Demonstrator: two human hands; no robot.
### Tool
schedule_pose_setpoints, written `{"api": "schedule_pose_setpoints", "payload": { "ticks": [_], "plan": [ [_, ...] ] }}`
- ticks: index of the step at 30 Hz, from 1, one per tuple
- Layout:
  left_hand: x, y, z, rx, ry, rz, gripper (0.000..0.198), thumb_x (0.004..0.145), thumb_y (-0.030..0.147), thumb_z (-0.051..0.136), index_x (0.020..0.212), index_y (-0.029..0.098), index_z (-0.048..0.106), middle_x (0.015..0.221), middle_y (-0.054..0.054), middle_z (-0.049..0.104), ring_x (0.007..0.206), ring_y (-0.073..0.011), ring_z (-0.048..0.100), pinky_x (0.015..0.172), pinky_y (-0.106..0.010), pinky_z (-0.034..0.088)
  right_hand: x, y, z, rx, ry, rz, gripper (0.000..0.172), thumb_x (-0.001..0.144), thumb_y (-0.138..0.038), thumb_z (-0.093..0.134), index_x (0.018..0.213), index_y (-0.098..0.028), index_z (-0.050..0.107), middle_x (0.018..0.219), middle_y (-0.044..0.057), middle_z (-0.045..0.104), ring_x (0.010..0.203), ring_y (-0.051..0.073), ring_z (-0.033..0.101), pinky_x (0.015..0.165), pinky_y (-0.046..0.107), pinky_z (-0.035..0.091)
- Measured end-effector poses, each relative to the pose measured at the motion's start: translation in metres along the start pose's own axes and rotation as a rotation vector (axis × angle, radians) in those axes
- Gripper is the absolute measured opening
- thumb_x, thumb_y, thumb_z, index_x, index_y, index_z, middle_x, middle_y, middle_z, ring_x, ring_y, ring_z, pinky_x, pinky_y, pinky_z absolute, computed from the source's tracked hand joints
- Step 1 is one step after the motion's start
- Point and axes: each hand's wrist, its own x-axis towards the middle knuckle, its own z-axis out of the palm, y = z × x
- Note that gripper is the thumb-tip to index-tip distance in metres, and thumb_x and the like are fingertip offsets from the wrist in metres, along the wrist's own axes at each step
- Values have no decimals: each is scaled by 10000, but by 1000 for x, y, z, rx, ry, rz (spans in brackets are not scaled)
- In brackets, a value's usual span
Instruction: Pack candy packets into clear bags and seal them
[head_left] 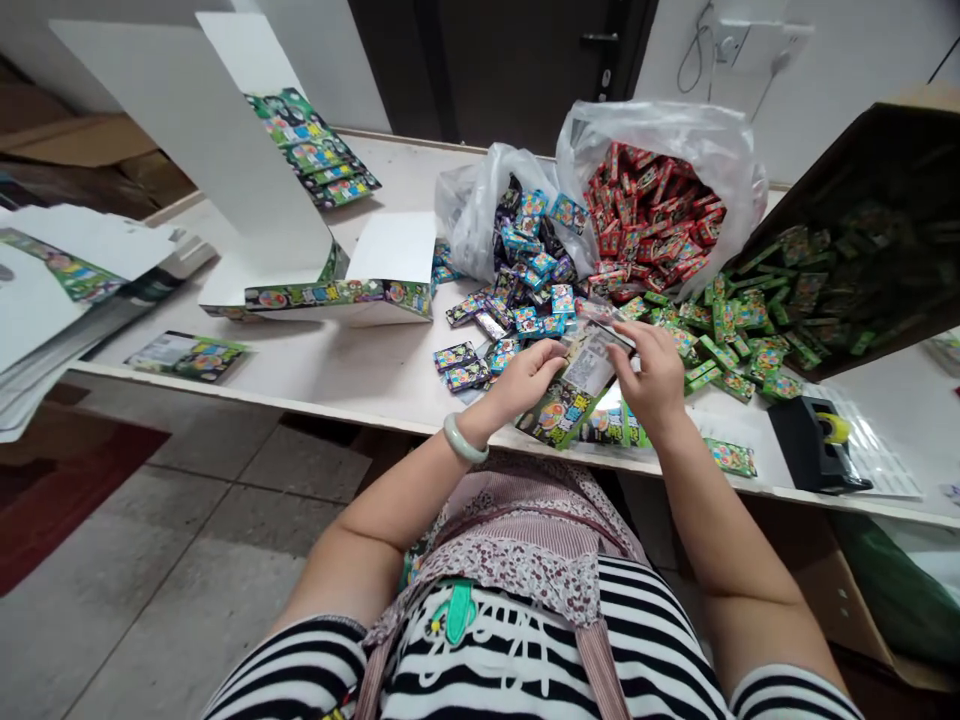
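Between my two hands is a flat printed packet [574, 385], green and black with a pale label panel and a clear upper edge. My left hand [531, 375], below a pale bangle [465, 440], is closed on the packet's left side. Fingers of my right hand [651, 370] are closed on its upper right side. Just beyond lie small blue candy boxes [529, 320] and black-purple ones [466, 375]. More green packets [611, 425] lie under my hands at the table's front edge.
Plastic bags hold red boxes [652, 215] and blue and black ones. Green boxes [739, 320] spill from a dark carton [862, 230] at right, near a tape dispenser [817, 445]. A white display box [281, 240] stands at left, beside stacked card sheets [67, 270].
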Motion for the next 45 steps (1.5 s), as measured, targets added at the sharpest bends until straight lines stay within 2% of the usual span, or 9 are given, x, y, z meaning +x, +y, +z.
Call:
{"api": "schedule_pose_setpoints", "payload": {
  "ticks": [6, 10, 15, 20, 26, 31, 35, 40, 45],
  "plan": [
    [-17, 6, -26, 488, -117, 73, 290, 976, 257, 404, 1116, 164, 640, 975, -101, 728, 853, -227, 689, 768, -334, 520, 19, 5, 14, 451, -369, 81, 267, 769, -438, 738, 862, -196, 674, 781, 24, 666, 713, 182, 596, 702, 331, 505],
    [-15, -1, -31, 616, -174, 271, 319, 998, 277, 395, 1205, 164, 609, 1060, -123, 742, 878, -230, 711, 790, -342, 544, 13, 14, 20, 721, -666, 201, 329, 696, -495, 787, 773, -187, 702, 682, -21, 637, 663, 150, 571, 633, 286, 468],
    [-18, -9, -29, 684, -38, 405, 360, 977, 373, 512, 1255, 165, 608, 1190, -159, 719, 1118, -300, 680, 990, -458, 535, 1, 22, 30, 971, -574, 322, 346, 753, -555, 725, 858, -225, 744, 948, 18, 756, 963, 199, 665, 909, 364, 517],
    [-28, -18, -35, 613, 14, 346, 269, 958, 337, 540, 1131, 219, 708, 1050, -103, 772, 927, -261, 741, 849, -409, 598, -7, 11, 37, 948, -560, 194, 225, 891, -410, 611, 959, -235, 735, 1124, 26, 740, 1110, 200, 649, 1054, 398, 473],
    [-37, -17, -35, 110, 399, -54, 276, 799, 344, 742, 1047, 221, 741, 975, -25, 776, 831, -169, 722, 821, -333, 604, -25, -8, 29, 610, -54, 262, 599, 854, -425, 687, 1403, -285, 493, 1510, 88, 484, 1447, 275, 381, 1134, 489, 404],
    [-37, -17, -3, -349, 369, -234, 284, 738, 417, 775, 893, 190, 704, 865, -11, 752, 759, -147, 694, 744, -297, 593, -39, -3, 46, 982, -390, 426, 388, 738, -530, 751, 942, -241, 591, 936, 34, 690, 904, 195, 649, 827, 364, 563],
    [-39, -25, 6, -700, 235, -366, 387, 742, 477, 787, 980, 194, 673, 890, -23, 746, 783, -154, 696, 775, -311, 583, -36, 3, 51, 1030, -287, 527, 379, 697, -499, 776, 724, -236, 503, 647, -59, 535, 609, 104, 523, 613, 261, 502],
    [-61, -29, -3, -609, -83, -404, 341, 746, 409, 820, 938, 155, 698, 830, -21, 722, 774, -143, 664, 757, -276, 545, -39, 7, 53, 999, -125, 669, 445, 627, -533, 797, 740, -247, 474, 661, -67, 528, 578, 97, 509, 549, 237, 488],
    [-80, -40, 16, -657, 154, -436, 348, 766, 461, 789, 918, 164, 690, 828, -13, 719, 726, -127, 643, 728, -277, 535, -42, 4, 57, 999, -395, 639, 431, 612, -505, 819, 835, -259, 544, 719, -51, 619, 636, 122, 574, 536, 239, 496]
  ]
}}
